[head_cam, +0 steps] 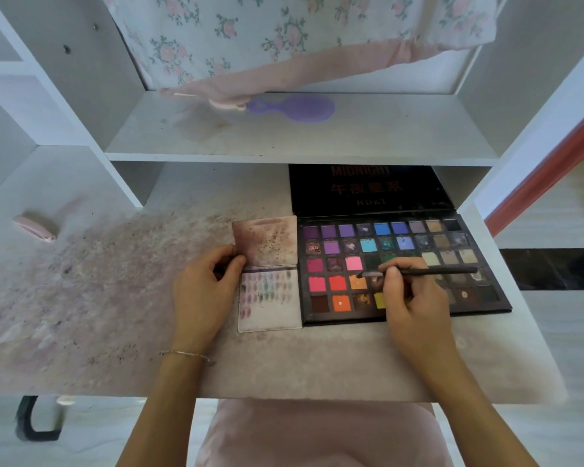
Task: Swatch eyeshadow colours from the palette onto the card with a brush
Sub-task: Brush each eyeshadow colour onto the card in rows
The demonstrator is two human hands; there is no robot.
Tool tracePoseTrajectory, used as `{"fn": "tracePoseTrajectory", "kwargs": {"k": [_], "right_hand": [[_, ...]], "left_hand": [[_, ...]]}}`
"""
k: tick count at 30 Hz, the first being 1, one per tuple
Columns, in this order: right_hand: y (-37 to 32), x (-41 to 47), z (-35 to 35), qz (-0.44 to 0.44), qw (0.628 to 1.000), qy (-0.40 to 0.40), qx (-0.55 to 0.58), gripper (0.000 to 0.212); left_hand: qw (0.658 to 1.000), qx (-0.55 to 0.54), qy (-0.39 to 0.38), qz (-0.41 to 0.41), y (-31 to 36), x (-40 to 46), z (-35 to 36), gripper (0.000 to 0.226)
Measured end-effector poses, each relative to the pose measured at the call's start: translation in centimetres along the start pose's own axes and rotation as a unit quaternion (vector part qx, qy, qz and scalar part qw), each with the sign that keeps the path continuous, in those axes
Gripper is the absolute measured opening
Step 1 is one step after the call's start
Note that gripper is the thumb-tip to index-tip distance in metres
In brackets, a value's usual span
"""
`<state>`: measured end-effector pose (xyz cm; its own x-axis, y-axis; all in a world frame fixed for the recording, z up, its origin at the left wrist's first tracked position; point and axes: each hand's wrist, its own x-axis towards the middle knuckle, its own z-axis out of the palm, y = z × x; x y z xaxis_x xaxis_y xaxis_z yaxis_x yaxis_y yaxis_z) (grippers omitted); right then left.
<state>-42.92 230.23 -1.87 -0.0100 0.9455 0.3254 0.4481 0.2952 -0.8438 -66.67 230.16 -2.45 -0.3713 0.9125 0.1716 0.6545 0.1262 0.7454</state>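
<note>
An open black eyeshadow palette (405, 230) with several rows of coloured pans lies on the desk, its lid leaning back. Left of it lies a folded white card (277, 315), its lower half bearing several rows of small swatches and its upper flap smudged reddish brown. My left hand (204, 291) pinches the card's left edge at the fold. My right hand (408, 298) holds a thin black brush (432, 272) over the palette's lower rows. The brush tip points left, just above an orange pan (357, 282). My right hand hides several pans.
The desk top (115, 281) is stained with pinkish powder. A pink object (34, 227) lies at the far left. On the shelf above rest a purple hand mirror (297, 107) and a floral cloth (284, 38). White shelf walls stand on both sides.
</note>
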Motion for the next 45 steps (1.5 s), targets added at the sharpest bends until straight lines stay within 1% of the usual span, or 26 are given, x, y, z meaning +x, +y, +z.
{"fn": "tracePoseTrajectory", "kwargs": {"k": [4,7,10,14,17,20,25,29,33,36,38,45], "right_hand": [[0.18,0.27,0.34,-0.006,1.000,-0.014,-0.014,0.019],[0.42,0.42,0.47,-0.008,0.999,-0.029,-0.038,0.029],[0.46,0.47,0.45,-0.003,0.998,-0.037,-0.047,0.033],[0.52,0.41,0.28,0.005,0.999,-0.028,-0.024,0.029],[0.55,0.46,0.40,0.013,0.999,-0.032,-0.032,0.023],[0.56,0.43,0.38,0.009,0.999,-0.030,-0.030,0.028],[0.51,0.47,0.37,0.003,0.999,-0.031,-0.031,0.025],[0.31,0.46,0.35,0.005,0.999,-0.028,-0.016,0.017],[0.39,0.49,0.40,0.000,0.999,-0.031,-0.025,0.022],[0.39,0.47,0.31,0.002,0.999,-0.029,-0.019,0.021],[0.37,0.44,0.29,0.000,0.999,-0.030,-0.022,0.024],[-0.28,0.32,0.31,0.009,1.000,-0.013,0.017,0.017]], "left_hand": [[1.000,-0.007,0.002,-0.001,0.00,-0.02,0.01,0.018],[1.000,-0.003,-0.001,-0.001,-0.03,0.04,0.06,0.018],[1.000,0.000,0.007,0.000,0.02,0.11,0.15,0.018],[1.000,0.003,0.002,0.002,0.04,0.06,0.07,0.019],[1.000,0.003,0.003,0.005,-0.06,0.06,0.03,0.019],[1.000,0.006,0.010,0.008,-0.18,0.01,0.09,0.018],[1.000,-0.006,0.011,0.004,-0.19,0.00,0.13,0.017],[1.000,-0.006,0.004,0.011,0.05,-0.09,0.04,0.018],[1.000,-0.006,0.006,0.008,0.15,-0.17,-0.02,0.017],[1.000,-0.007,0.005,0.006,0.05,-0.20,-0.05,0.016],[1.000,-0.007,0.008,0.002,0.01,-0.16,-0.03,0.017],[1.000,-0.015,0.004,0.008,-0.06,-0.16,-0.02,0.015]]}}
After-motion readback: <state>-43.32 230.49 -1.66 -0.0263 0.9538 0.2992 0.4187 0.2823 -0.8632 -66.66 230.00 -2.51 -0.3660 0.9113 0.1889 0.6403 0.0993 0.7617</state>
